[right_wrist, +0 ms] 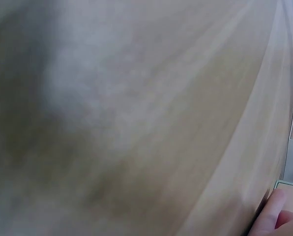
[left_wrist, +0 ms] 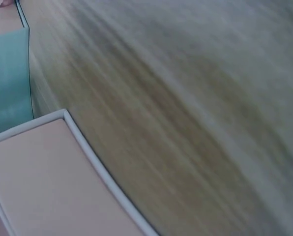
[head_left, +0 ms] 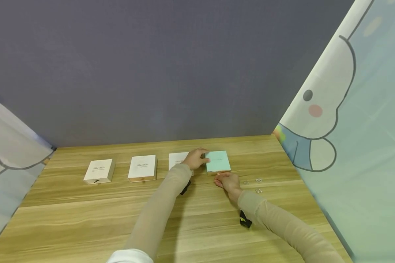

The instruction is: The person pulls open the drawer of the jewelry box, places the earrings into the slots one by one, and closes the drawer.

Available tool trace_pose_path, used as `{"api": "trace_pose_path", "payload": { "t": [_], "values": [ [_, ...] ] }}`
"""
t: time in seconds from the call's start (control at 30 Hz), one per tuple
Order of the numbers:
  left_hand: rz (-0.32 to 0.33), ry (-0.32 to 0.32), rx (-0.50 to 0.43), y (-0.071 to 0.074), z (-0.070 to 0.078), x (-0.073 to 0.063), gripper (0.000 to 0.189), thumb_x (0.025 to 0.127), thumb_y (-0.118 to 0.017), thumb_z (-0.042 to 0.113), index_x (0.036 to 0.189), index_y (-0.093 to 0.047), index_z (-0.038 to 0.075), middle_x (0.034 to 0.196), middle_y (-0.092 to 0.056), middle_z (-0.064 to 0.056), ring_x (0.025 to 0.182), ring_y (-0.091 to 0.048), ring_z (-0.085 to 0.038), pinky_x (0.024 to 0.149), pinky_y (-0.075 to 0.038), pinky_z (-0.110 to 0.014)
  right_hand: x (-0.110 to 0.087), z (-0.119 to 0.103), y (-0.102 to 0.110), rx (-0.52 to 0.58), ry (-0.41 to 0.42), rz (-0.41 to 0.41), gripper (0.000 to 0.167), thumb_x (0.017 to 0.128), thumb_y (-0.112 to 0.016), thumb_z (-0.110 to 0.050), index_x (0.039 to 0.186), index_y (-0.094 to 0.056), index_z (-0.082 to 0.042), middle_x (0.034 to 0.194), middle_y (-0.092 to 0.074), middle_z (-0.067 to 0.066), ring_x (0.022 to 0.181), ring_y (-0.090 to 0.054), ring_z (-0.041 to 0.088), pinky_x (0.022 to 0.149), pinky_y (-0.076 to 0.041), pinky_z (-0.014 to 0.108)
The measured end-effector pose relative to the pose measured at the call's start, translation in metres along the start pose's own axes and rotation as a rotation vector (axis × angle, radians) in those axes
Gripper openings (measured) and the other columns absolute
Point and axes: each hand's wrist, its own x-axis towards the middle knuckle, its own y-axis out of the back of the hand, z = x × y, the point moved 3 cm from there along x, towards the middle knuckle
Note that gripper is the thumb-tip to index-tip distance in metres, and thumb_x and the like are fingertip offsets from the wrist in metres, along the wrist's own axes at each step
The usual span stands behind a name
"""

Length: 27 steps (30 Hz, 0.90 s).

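Observation:
A mint-green box with a pinkish front lies at the back of the table. My left hand holds its left back corner, the thumb at the left edge and the fingers toward the back. At the front edge is my right hand, fingers bent; I cannot tell whether they pinch anything there. In the right wrist view, a finger lies along the front of that box. Partly under my left hand and sleeve sits a white box; its pinkish front shows in the left wrist view.
Further left stand two more white lettered boxes, one nearer and one at the far left. Several small silvery pieces lie right of my right hand. A dark partition rises behind the wooden table.

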Motion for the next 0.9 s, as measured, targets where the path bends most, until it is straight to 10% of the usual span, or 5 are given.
{"api": "trace_pose_path", "payload": {
  "t": [0.9],
  "values": [
    [0.003,0.006,-0.01,0.0002,-0.0027,0.0014,0.051,0.089,-0.059,0.032,0.134,-0.048,0.012,0.14,-0.044,-0.007,0.129,-0.04,-0.026,0.108,-0.035,-0.039,0.001,-0.0024,-0.0031,0.011,-0.012,0.003,0.024,0.087,-0.057,0.003,0.107,-0.058,0.015,0.079,-0.068,0.011,0.063,-0.065,0.009,0.062,-0.056,0.019]
  ]
}}
